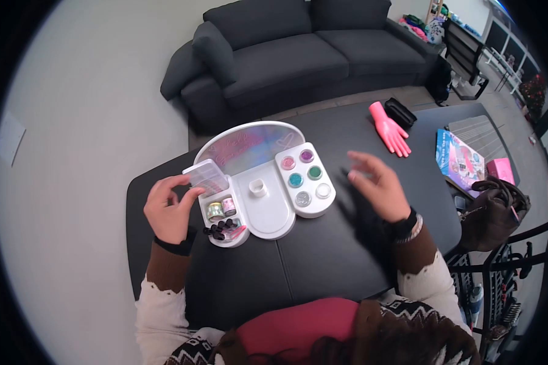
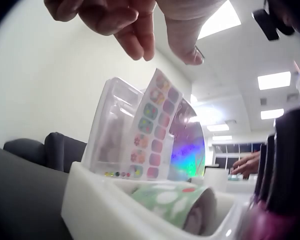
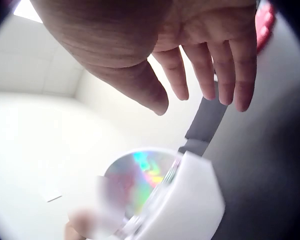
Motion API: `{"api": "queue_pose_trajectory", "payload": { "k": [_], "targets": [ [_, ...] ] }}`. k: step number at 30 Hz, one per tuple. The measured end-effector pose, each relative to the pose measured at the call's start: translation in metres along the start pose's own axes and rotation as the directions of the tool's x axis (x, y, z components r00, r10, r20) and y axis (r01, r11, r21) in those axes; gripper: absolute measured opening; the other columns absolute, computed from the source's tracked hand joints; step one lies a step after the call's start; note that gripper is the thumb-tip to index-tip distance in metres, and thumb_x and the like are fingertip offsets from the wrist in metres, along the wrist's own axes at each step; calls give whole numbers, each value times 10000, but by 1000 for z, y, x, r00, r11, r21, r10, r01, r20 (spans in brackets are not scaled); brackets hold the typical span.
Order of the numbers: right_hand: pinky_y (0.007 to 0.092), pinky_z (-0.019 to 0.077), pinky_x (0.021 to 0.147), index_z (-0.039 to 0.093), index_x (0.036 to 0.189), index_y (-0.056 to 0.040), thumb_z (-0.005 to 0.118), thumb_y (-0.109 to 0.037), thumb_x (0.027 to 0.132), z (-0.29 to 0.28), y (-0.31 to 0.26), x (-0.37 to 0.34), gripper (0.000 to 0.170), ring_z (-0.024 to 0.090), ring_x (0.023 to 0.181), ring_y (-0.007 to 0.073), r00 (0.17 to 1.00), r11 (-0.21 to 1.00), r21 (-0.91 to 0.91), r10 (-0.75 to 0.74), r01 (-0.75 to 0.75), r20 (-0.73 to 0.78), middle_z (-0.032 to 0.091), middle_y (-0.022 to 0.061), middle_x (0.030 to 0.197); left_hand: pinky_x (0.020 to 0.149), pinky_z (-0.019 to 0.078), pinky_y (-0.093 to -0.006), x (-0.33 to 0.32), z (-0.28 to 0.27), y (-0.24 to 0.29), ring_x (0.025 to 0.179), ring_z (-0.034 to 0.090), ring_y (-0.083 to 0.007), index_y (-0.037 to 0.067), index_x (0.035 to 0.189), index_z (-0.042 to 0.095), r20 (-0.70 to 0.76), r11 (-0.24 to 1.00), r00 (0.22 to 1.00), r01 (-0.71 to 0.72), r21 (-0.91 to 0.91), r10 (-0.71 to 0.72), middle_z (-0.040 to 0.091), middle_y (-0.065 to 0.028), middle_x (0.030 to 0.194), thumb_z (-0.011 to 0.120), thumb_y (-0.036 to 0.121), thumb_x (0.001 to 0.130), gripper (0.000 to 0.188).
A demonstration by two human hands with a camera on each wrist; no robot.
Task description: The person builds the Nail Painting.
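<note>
My left hand (image 1: 167,207) is held over the left side of a white nail-art station (image 1: 263,220), thumb and fingers spread apart. Just below its fingertips in the left wrist view, a nail sticker sheet (image 2: 151,125) stands upright against a clear plastic case (image 2: 112,125). Beside them in the station lie a green patterned roll (image 1: 215,211) and a pink one (image 1: 228,205), with several black-capped bottles (image 1: 219,231) in front. My right hand (image 1: 380,185) hovers right of the station's glitter pots (image 1: 295,179), fingers extended and holding nothing.
A holographic panel (image 1: 249,149) rises at the station's back. On the black table (image 1: 323,261), a pink model hand (image 1: 388,129) and a black pouch (image 1: 400,114) lie at the back right. A colourful box (image 1: 460,159) and a dark bag (image 1: 493,213) are farther right. A grey sofa (image 1: 286,61) stands behind.
</note>
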State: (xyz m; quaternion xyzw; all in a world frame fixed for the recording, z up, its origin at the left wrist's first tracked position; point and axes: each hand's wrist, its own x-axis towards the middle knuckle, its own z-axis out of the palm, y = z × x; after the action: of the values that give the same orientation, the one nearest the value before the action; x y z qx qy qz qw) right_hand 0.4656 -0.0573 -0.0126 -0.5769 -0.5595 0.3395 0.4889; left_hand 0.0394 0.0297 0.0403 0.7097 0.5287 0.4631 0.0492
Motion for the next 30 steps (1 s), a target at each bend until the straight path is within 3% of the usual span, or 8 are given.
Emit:
{"api": "queue_pose_trajectory", "payload": {
  "k": [4,6,9,16,18,21,24,30],
  "targets": [
    [471,526,1172,644,1499,-43,828,-211,969,-73,39,64,585,612,1427,401,947,751,-642,-298,154,-121,646,216,1521,719,463,-265,-2,-5,-41,771,532,-65,82,1266,806,-54,972,990,118,-205,-131,770,-4,1128,850,256,1010,312],
    [513,490,1213,560,1581,-74,892,-342,897,-81,41,72,806,510,1492,452,980,420,-895,-56,-149,-190,553,236,1601,850,505,-296,-5,-3,-56,922,614,-88,71,1405,746,78,916,960,280,-286,-269,757,-31,1294,703,367,1127,409],
    [536,493,1207,518,1622,-116,891,-341,899,-89,47,89,843,534,1451,462,974,374,-900,107,-223,-197,593,240,1525,1117,476,-352,-19,7,-65,1360,607,-191,59,1606,561,319,685,856,517,-513,-407,607,-124,1607,425,534,1210,633],
    [549,501,1157,361,1751,-238,804,-516,898,-82,63,102,1001,552,1363,492,951,310,-902,169,-300,-258,548,306,1471,1158,500,-403,-47,15,-54,1384,617,-244,-29,1564,541,406,514,797,601,-612,-448,632,-185,1555,407,478,1223,625],
    [535,489,1168,335,1763,-201,816,-510,849,-75,46,98,1078,547,1381,503,911,368,-842,284,-393,-301,531,336,1492,1162,506,-402,-53,16,-51,1394,614,-250,-30,1556,540,384,481,797,592,-646,-466,641,-187,1540,420,453,1222,599],
    [497,469,1181,316,1747,-56,801,-480,825,-67,39,80,1124,578,1365,524,935,782,-526,204,-334,-291,489,392,1531,1172,504,-403,-60,25,-50,1403,616,-262,-31,1553,537,349,438,784,589,-679,-513,645,-188,1535,437,438,1217,586],
    [350,516,921,356,1725,-49,675,-350,947,-10,-41,31,894,618,1047,185,983,984,-82,149,-158,-112,623,113,1274,1158,525,-445,-66,21,-48,1361,647,-300,-37,1495,589,350,414,776,592,-691,-525,651,-210,1505,470,383,1201,527],
    [347,556,898,328,1750,-79,497,-373,1038,85,-89,-18,789,677,1088,206,987,905,415,28,-92,158,592,149,1514,1103,564,-424,-68,7,-36,1305,693,-299,-30,1433,610,408,396,733,653,-645,-544,676,-205,1479,467,399,1201,508]
  ]
}}
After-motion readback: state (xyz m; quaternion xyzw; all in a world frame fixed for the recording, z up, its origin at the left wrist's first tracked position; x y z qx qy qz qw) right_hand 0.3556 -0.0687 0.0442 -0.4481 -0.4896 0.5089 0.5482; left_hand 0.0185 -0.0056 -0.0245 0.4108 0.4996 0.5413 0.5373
